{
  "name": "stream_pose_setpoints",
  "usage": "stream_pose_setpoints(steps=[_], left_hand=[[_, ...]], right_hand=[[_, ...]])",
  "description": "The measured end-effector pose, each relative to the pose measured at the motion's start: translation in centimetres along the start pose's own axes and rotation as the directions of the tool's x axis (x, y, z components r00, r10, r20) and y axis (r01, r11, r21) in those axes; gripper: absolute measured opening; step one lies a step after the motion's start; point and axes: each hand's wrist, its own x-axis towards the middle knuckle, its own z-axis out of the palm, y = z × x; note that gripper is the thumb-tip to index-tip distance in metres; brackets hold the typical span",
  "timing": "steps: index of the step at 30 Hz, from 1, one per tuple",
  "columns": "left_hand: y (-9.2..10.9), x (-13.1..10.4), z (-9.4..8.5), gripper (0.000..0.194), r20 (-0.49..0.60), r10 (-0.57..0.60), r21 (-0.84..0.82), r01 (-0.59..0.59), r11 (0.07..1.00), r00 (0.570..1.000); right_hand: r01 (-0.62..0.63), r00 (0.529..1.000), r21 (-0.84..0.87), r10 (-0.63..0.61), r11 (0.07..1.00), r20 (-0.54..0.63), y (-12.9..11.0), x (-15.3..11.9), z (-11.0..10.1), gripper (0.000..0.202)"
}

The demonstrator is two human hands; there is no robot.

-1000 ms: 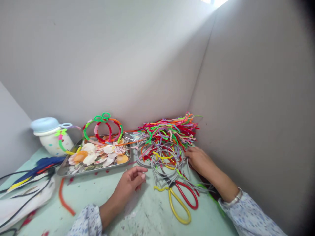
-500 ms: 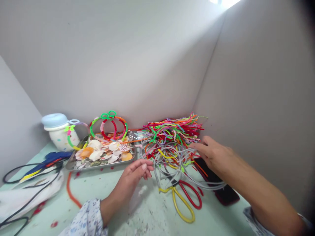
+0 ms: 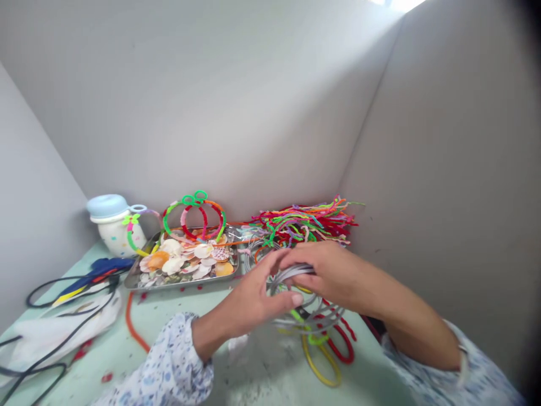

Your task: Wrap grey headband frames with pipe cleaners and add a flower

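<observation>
A coil of grey wire [image 3: 291, 324] is gathered between my hands, a little above the table and over the scissors [image 3: 323, 369]. My right hand [image 3: 338, 276] is closed round the upper strands of the coil. My left hand [image 3: 253, 299] curls round the coil's left side, its thumb lying across the front; some of its fingers are hidden. Bits of bright green pipe cleaner [image 3: 316, 338] hang among the loops. The red and yellow scissor handles show below, the blades hidden.
A heap of coloured pipe cleaners [image 3: 308, 220] lies behind my hands. To the left are a metal tray [image 3: 177, 286] of seashells [image 3: 173, 265] with pipe-cleaner rings [image 3: 164, 220], a blue-lidded white cup [image 3: 116, 231], and blue-handled pliers [image 3: 97, 270] among black cords [image 3: 84, 324]. Grey walls stand close behind and right.
My right hand has moved left, drawing the grey wire off the pipe cleaners and the phone. My left hand has moved right and up onto the coil. The view has shifted slightly.
</observation>
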Motion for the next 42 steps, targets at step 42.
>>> stream_pose_setpoints(steps=[42], left_hand=[[1.4,0.8,-6.3,0.015,-0.307,-0.308,-0.562,0.090,0.822,0.900]], right_hand=[[-0.259,0.964,0.009,0.259,0.966,-0.065,10.5,1.6,2.8,0.029]])
